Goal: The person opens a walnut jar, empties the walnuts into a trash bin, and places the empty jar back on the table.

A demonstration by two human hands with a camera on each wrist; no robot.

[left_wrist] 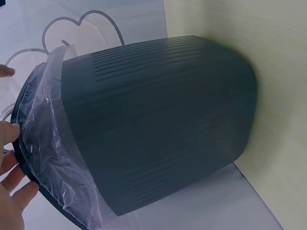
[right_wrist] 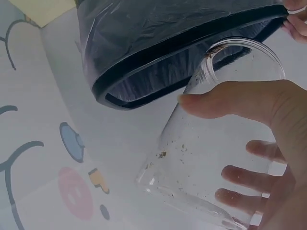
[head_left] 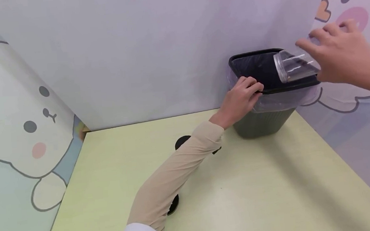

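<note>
A dark ribbed plastic waste bin [head_left: 263, 124] lined with a thin clear plastic bag [head_left: 284, 101] stands at the far right corner of the pale yellow-green bench [head_left: 242, 197], close to the walls printed with cartoon animals [head_left: 31, 126]. The left hand [head_left: 240, 99] reaches across the bench in a beige sleeve [head_left: 176, 173] and grips the bin's near rim, fingers curled over the edge; the left wrist view shows fingertips [left_wrist: 9, 132] against the bag-covered rim. The right hand [head_left: 342, 56] holds a clear plastic jar [head_left: 292, 65] tipped on its side over the bin's opening, mouth pointing into the bin, thumb on one side and fingers wrapped round the other. In the right wrist view a few brown specks, perhaps crumbs, cling inside the jar [right_wrist: 216, 158]. Two black round marks [head_left: 181, 141] lie on the bench beside the left arm.
</note>
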